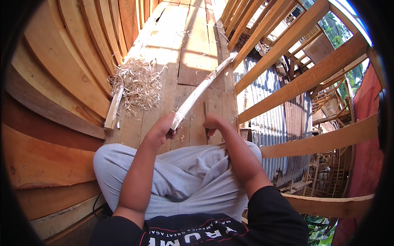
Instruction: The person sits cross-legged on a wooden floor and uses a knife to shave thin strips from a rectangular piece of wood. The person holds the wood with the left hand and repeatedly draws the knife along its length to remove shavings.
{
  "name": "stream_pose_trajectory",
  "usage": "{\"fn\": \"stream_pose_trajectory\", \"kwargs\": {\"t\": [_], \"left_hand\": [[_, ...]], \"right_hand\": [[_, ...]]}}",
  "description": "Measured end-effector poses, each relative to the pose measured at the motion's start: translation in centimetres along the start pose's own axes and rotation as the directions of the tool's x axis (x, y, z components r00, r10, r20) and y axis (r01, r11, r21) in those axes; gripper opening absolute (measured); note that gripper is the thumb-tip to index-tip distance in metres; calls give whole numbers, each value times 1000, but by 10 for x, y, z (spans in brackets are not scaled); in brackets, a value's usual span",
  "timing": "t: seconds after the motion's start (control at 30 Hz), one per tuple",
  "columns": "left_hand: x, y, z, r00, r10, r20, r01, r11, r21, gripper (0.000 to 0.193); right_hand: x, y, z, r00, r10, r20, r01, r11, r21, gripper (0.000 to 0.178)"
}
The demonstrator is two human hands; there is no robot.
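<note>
Foremost, one pale stick, peeled and whitish, slightly bowed, slanting above the plank floor; its far end reaches the slatted railing, contact there uncertain from where I stand.

One left hand, fingers curled closed around the near end of the stick.

One right hand, to the right of the stick and apart from it, fingers folded round a thin dark blade-like tool, which shows on both sides of the fist; its exact kind I cannot make out.

One heap of curled wood shavings, left of the stick, loose and tangled, with a short light batten protruding from its near side. Scattered curls also beyond the stick.

One pair of grey trousers, worn by the seated person, legs folded, on the near side of the stick.

One wall of upright boards, well left of the stick. Corrugated metal sheeting, right of the stick, past the railing.
</note>
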State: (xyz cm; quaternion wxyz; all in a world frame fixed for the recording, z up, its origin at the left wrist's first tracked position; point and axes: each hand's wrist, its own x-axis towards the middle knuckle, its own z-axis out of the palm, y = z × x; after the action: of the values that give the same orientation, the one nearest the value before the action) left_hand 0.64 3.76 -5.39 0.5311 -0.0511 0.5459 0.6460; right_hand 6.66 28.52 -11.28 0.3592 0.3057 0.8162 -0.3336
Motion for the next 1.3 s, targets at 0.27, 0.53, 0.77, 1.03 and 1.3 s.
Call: {"fn": "stream_pose_trajectory", "kwargs": {"t": [0.27, 0.53, 0.77, 1.03, 1.3], "left_hand": [[5, -4, 0, 999, 43, -16, -42, 998, 42, 39], [4, -2, 1, 999, 34, 9, -34, 998, 61, 38], [-2, 1, 1, 1000, 17, -22, -16, 998, 66, 39], [-2, 0, 3, 999, 29, -26, -27, 997, 74, 37], [-3, 1, 3, 1000, 18, -15, -17, 998, 67, 37]], "right_hand": [[-3, 10, -24, 923, -381, 64, 385, 917, -98, 25], [26, 28, -11, 868, -491, -70, 426, 809, -405, 27], [7, 12, -25, 824, -555, -112, 509, 813, -284, 26], [22, -8, 13, 781, -585, -220, 428, 757, -493, 23], [26, 23, -38, 829, -557, -50, 478, 753, -453, 24]]}}
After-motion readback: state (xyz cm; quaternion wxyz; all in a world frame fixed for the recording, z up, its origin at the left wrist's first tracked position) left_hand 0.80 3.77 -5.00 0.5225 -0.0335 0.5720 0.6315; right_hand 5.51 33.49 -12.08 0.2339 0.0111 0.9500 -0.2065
